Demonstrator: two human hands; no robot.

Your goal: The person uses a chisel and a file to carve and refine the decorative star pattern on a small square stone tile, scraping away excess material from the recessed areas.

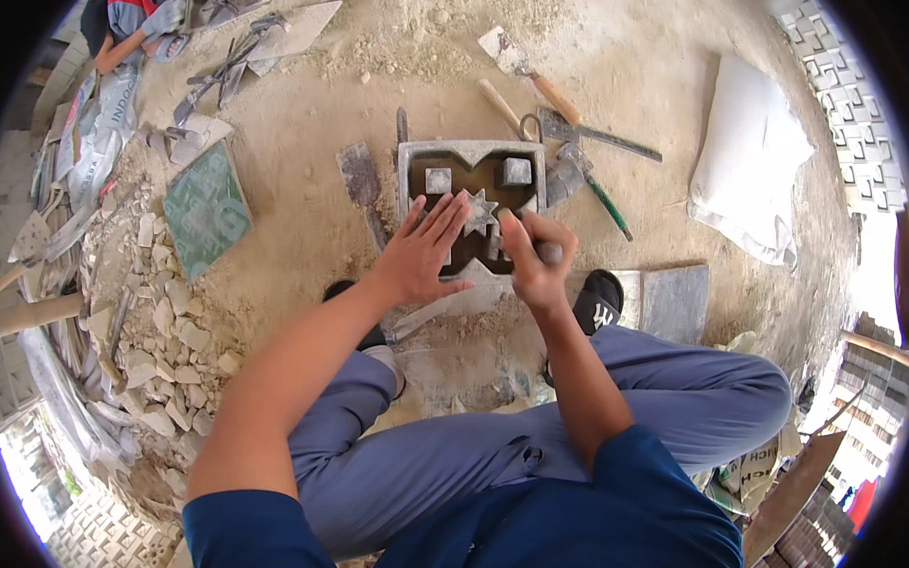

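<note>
On the ground between my feet sits a grey block mould point(403, 176) with notched sides, two square blocks in its far corners, and a star-shaped piece point(480, 211) in its middle. My left hand point(425, 247) lies flat over the mould's near left part, fingers stretched out, fingertips beside the star. Just right of the star, my right hand point(541, 249) is closed around a tool handle point(550, 253) with a rounded grey end. The hand hides most of this tool, and its working end cannot be made out.
Left of the mould lies a flat trowel point(359, 177). Beyond its right side are a wooden-handled trowel point(556, 98) and a green-handled tool point(608, 204). A white sack point(749, 164) lies at right; rubble point(166, 344) and a green tile point(208, 210) at left. Another person's gloved hand point(163, 19) shows far left.
</note>
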